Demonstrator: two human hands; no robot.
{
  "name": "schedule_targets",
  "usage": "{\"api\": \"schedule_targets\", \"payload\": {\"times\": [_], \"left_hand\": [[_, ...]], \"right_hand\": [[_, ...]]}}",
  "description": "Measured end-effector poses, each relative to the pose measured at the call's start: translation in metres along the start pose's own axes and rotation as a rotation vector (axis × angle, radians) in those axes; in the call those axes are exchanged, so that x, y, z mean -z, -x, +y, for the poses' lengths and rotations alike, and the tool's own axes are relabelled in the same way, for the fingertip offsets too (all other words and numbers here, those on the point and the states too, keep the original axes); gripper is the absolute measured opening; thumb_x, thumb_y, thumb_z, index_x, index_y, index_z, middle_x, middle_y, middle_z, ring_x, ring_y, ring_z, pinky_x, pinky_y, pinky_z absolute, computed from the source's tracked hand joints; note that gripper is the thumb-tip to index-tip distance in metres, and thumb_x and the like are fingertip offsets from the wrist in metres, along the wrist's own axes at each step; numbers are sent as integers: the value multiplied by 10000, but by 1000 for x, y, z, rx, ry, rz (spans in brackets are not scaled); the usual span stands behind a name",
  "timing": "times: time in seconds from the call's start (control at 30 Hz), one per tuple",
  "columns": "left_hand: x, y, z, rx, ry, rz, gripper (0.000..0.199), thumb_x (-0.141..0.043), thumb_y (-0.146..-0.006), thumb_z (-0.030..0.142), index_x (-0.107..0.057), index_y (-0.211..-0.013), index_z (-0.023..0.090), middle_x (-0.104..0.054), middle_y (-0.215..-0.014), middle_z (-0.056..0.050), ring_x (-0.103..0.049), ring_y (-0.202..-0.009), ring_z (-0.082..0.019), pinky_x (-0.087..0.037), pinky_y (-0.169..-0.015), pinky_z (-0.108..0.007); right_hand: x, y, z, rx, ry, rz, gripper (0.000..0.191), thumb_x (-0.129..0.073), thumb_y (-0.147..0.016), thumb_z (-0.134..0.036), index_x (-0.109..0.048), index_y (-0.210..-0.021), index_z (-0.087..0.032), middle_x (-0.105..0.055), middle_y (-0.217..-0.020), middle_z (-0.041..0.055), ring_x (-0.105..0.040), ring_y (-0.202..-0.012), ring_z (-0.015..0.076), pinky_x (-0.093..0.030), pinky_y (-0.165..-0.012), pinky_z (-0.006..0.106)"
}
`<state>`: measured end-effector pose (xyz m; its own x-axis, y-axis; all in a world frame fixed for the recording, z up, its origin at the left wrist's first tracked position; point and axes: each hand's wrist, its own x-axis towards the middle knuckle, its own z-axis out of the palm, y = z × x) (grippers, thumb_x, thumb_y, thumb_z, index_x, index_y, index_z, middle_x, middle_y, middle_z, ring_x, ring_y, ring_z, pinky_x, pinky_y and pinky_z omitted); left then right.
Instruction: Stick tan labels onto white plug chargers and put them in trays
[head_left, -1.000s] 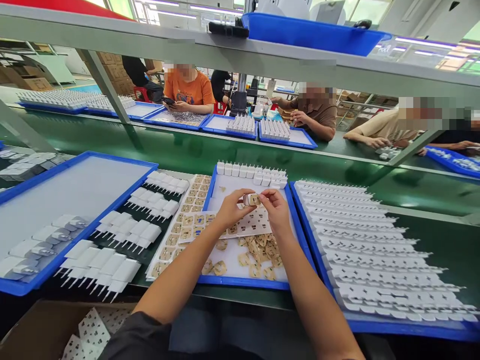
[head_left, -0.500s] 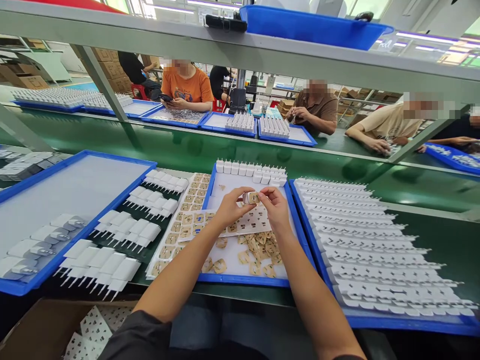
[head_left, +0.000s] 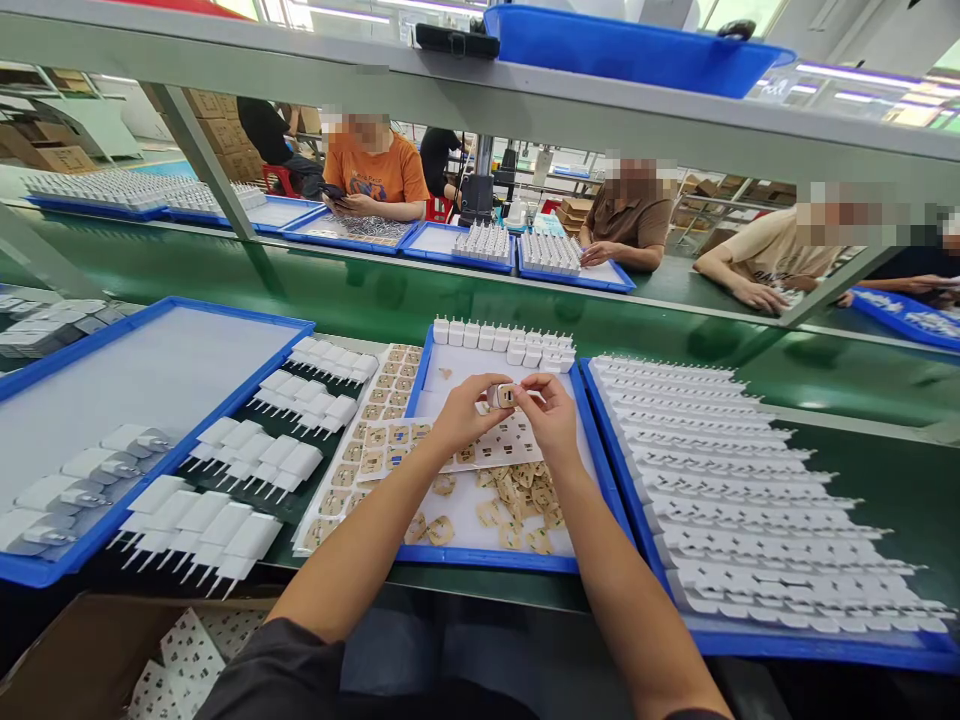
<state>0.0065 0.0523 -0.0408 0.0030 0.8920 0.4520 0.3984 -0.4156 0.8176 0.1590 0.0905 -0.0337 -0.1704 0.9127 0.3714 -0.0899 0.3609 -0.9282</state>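
Now shows a dark slot in the tan face of the small white block [head_left: 499, 396], mainly tan half a second ago; probably means a shifted tan layer or a slight turn, cannot tell which. Holds the block above the middle tray [head_left: 491, 560], gripped in the left hand [head_left: 466, 415], with fingertips of the right hand [head_left: 555, 412] at its tan face; cannot tell whether closed on it. Leaves white lining in view between hands and the upright blocks [head_left: 491, 341] along the middle tray's far edge. Has loose tan pieces [head_left: 525, 495] near its front rim, and sheets [head_left: 499, 450] overlapping its left rim. Abuts, or nearly, the right tray [head_left: 825, 650] beside the middle tray; makes sideways room tight there.
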Motion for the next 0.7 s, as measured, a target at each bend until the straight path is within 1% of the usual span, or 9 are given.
{"api": "schedule_targets", "payload": {"times": [0.17, 0.4, 0.5, 0.57, 0.63, 0.7], "left_hand": [[-2, 0, -2, -24, -18, 9, 361, -699, -800, 285, -613, -1147, 239, -667, -1158, -51, -613, -1060, -212, -563, -866, -367], [-4, 1, -2, -54, -46, 35, 344, -697, -802, 284, -621, -1134, 234, -683, -1121, -54, -627, -1023, -214, -558, -858, -376], [-5, 1, -2, -79, -79, 50, 329, -700, -800, 284, -628, -1118, 242, -688, -1102, -53, -632, -1000, -215, -553, -870, -394], [-5, 2, -1, -82, -81, 61, 325, -706, -793, 278, -628, -1107, 247, -685, -1102, -52, -632, -1000, -213, -552, -884, -400], [-4, 2, 1, -60, -41, 87, 347, -719, -782, 272, -618, -1114, 242, -675, -1118, -54, -629, -1026, -211, -558, -892, -392], [-3, 2, 3, -33, 16, 131, 375, -728, -774, 273, -604, -1125, 231, -661, -1137, -58, -622, -1062, -207, -567, -890, -373]], "right_hand": [[0, 1, 1, 43, 72, 12, 198, -721, -770, -356, -608, -869, -228, -619, -832, 8, -598, -834, 165, -519, -728, 304], [-5, 6, -8, 137, 210, 37, 143, -676, -817, -332, -599, -876, -227, -619, -841, 15, -597, -803, 169, -520, -705, 318], [-5, 9, -9, 199, 317, 73, 122, -660, -828, -335, -609, -878, -236, -615, -845, 27, -584, -806, 186, -506, -700, 334], [-3, 8, -8, 224, 367, 120, 130, -656, -827, -343, -615, -896, -241, -607, -894, 40, -567, -828, 192, -493, -677, 326], [1, 4, -4, 184, 336, 170, 155, -652, -824, -357, -609, -917, -241, -596, -932, 44, -556, -841, 187, -490, -654, 307], [4, 0, -1, 87, 207, 164, 190, -646, -824, -380, -600, -943, -239, -594, -949, 41, -563, -864, 182, -506, -667, 298]]}}
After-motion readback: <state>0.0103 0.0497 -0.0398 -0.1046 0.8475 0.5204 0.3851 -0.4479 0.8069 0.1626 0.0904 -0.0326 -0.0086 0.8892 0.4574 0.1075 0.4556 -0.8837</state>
